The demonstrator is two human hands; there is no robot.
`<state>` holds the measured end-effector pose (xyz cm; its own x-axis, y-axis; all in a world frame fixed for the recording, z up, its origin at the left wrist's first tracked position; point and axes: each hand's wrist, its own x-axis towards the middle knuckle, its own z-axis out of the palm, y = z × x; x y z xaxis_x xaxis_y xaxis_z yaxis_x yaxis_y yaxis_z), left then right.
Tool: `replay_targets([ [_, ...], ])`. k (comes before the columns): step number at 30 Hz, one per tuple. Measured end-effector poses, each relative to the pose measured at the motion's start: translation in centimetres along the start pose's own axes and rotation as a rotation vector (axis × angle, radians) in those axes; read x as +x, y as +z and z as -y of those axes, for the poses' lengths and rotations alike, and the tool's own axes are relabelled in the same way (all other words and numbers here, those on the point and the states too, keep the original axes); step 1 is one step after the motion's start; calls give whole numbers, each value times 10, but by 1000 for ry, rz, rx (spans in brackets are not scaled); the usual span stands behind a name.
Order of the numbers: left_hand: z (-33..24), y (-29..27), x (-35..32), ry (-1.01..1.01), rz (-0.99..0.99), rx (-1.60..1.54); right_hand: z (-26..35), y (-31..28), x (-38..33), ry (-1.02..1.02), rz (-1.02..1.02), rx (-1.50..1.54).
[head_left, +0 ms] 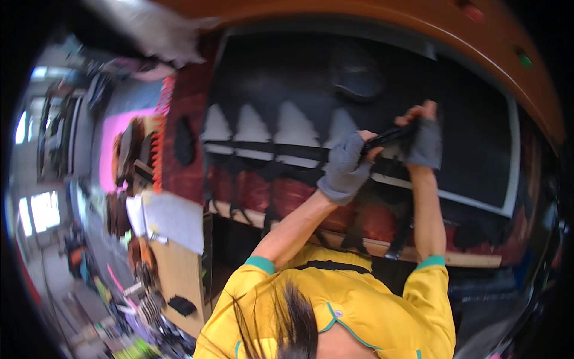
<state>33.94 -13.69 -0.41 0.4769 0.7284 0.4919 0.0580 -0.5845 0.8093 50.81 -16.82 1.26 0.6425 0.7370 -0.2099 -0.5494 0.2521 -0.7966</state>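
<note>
Both of my hands wear grey fingerless gloves and meet over a large black sheet (269, 72). Between them runs a narrow black piece (388, 137), blurred, its exact kind unclear. Its near-left end is pinched by my left hand (348, 164), while the fingers of my right hand (426, 140) curl round the other end. Below the sheet's row of cut-outs, black strips hang over the bench edge. Pale pointed shapes (296, 125) show through those cut-outs, left of my left hand. Farther back, a dark rounded object (359, 82) rests on the sheet.
An orange machine beam (502, 60) arches over the far side and right. The red bench top (188, 102) shows around the sheet, with a wooden edge (466, 260) nearest me. At left are white papers (173, 221), brown shoe-like pieces (128, 152) and an orange coil (158, 149).
</note>
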Motion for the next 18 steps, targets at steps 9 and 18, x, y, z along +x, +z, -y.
replay_targets([
  [9,38,-208,-19,-625,-945,-277,-16,51,30,-493,66,-974],
  [18,183,-388,-57,-985,-856,267,-66,115,62,-636,-188,-2075],
])
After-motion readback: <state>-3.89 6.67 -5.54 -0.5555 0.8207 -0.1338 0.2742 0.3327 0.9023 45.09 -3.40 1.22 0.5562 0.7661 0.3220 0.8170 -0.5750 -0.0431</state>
